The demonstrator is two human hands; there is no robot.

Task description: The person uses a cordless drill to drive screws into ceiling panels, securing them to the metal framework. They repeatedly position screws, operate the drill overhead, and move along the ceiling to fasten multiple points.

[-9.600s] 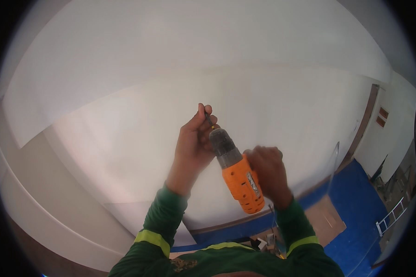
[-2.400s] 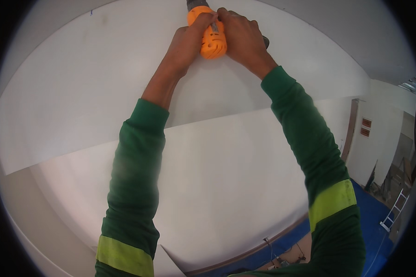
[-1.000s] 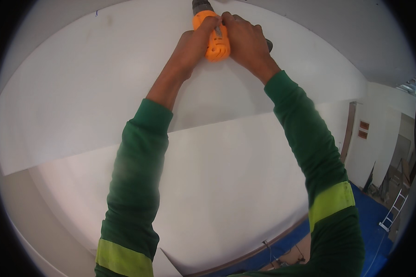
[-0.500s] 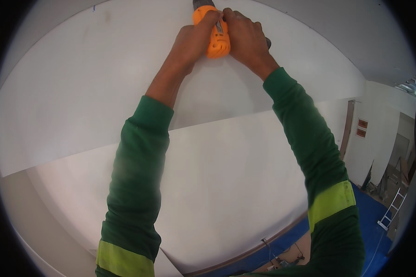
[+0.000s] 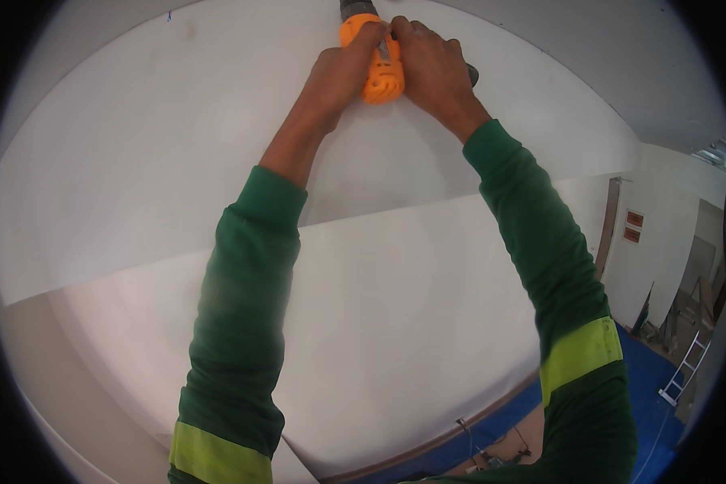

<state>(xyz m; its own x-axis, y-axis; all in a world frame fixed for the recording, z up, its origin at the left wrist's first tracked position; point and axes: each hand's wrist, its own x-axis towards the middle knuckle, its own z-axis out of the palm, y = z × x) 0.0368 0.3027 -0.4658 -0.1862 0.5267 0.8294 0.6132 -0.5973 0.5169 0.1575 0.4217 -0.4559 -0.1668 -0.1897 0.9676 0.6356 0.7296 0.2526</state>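
Both my arms reach up and hold an orange power drill in front of a large white panel. My left hand is closed against the drill's left side, its thumb lying along the body. On the other side my right hand wraps round the drill's handle, whose dark end shows past the fingers. The black chuck points up and is cut off by the top edge, so its tip is out of sight.
Below the panel's lower edge lies a white wall surface. Blue sheeting covers floor at the lower right, where a white ladder leans. Tools and cords lie at the bottom. A grey ceiling borders the panel.
Hands, drill and surroundings sit slightly lower and further right in the picture. The grip on the drill looks the same.
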